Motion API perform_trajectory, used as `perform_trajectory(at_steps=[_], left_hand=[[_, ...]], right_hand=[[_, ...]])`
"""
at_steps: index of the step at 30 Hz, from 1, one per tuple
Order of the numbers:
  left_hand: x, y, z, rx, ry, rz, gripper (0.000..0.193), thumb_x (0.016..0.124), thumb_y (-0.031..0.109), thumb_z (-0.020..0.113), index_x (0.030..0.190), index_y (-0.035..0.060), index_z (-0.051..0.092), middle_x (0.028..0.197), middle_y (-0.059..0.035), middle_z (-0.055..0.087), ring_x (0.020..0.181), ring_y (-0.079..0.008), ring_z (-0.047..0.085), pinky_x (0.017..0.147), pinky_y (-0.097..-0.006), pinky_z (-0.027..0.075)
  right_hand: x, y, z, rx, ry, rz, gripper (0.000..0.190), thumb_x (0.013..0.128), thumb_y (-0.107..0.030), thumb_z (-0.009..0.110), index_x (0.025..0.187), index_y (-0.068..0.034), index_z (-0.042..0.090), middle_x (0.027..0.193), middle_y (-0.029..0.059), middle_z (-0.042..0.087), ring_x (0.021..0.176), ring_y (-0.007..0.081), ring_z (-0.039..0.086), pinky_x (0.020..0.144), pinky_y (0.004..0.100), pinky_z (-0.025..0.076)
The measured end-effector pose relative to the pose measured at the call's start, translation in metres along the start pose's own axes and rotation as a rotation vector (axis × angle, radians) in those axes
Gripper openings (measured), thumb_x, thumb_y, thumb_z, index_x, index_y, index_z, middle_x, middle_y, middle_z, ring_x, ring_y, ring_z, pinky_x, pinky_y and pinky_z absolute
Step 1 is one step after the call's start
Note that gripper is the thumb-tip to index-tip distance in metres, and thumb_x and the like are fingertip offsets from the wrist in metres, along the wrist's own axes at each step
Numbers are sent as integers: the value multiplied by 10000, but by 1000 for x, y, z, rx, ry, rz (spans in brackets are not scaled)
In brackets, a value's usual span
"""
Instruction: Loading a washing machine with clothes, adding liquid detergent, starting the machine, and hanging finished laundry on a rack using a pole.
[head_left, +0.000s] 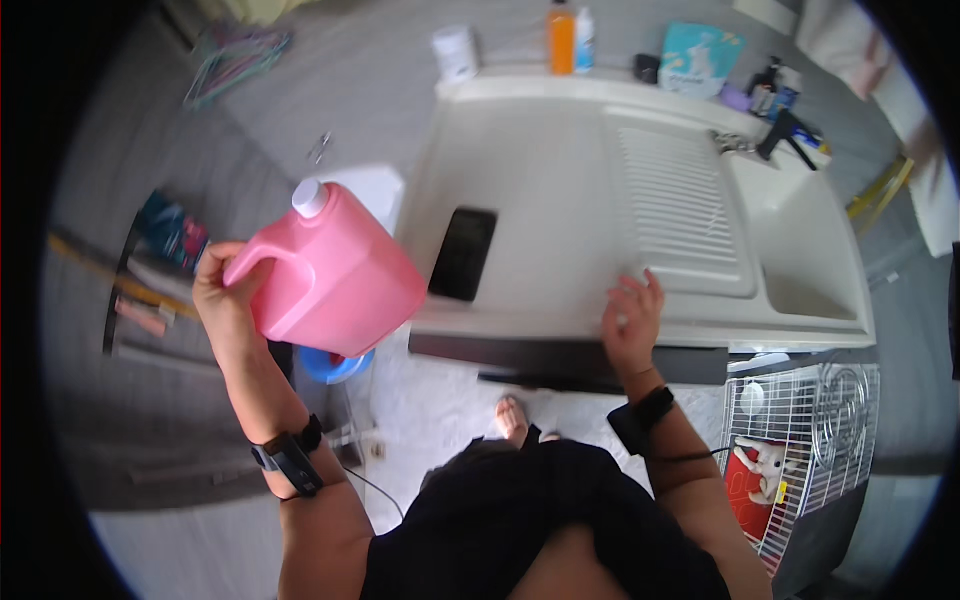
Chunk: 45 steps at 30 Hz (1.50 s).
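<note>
A pink plastic jug (349, 277) with a white cap (310, 198) is held up at the left by its moulded handle. My left hand (229, 289) grips that handle, the jug tilted in front of the counter's left end. My right hand (632, 319) is above the counter's front edge, fingers loosely curled and apart, with nothing in it. Between the hands, a black smartphone (463, 255) lies on the white countertop (547, 210). To the right of my right hand is the ribbed washboard (679, 202) moulded beside the sink basin (806, 247).
Along the back ledge stand a white canister (455, 54), an orange bottle (560, 37), a teal pouch (701, 60) and several small bottles. A black faucet (786, 139) is at the basin. A white wire cage (840, 427) stands lower right; a blue basin (334, 365) sits below the jug.
</note>
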<state>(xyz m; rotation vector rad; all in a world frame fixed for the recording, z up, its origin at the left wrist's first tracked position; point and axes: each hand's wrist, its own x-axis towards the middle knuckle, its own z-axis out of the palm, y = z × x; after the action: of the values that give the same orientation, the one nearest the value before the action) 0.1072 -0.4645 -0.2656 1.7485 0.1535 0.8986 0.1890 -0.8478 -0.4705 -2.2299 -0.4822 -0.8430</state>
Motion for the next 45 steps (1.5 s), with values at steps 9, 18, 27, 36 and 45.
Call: perform_trajectory(at_steps=[9, 18, 27, 36, 45], left_hand=[[-253, -24, -149, 438, 397, -346, 237, 568, -143, 517, 745, 11, 544, 717, -43, 587, 638, -87, 536, 610, -211, 448], [-376, 3, -211, 361, 481, -574, 224, 566, -138, 525, 735, 9, 534, 706, -62, 592, 641, -109, 552, 621, -226, 452], [-402, -13, -228, 163, 195, -682, 271, 642, -146, 594, 861, 1, 531, 814, -85, 613, 749, -128, 580, 677, -249, 474], [-381, -49, -253, 201, -7, -677, 265, 676, -26, 674, 928, -34, 595, 813, -88, 630, 760, -115, 583, 681, -246, 481], [-360, -87, -243, 363, -133, -414, 253, 592, 82, 745, 814, 14, 644, 720, -127, 638, 609, -220, 593, 661, -315, 458]], right_hand=[[-136, -109, 82, 1313, -956, 765, 251, 827, -32, 490, 1077, -19, 489, 1032, 111, 551, 967, 241, 550, 856, 339, 425], [-150, -140, 160, 1651, -228, 1654, 268, 791, -100, 492, 1030, 19, 512, 1106, 145, 539, 1128, 278, 455, 991, 415, 302], [-152, -115, 184, 1638, 13, 1647, 156, 681, 13, 462, 809, 22, 550, 922, 125, 583, 985, 280, 527, 920, 396, 381], [-228, -148, 125, 1541, -302, 1529, 279, 730, -34, 421, 998, 17, 482, 1138, 174, 517, 1142, 314, 452, 964, 415, 351], [-211, -273, 76, 735, -1144, 647, 319, 791, -382, 587, 778, -70, 528, 641, 53, 580, 553, 173, 570, 471, 310, 426]])
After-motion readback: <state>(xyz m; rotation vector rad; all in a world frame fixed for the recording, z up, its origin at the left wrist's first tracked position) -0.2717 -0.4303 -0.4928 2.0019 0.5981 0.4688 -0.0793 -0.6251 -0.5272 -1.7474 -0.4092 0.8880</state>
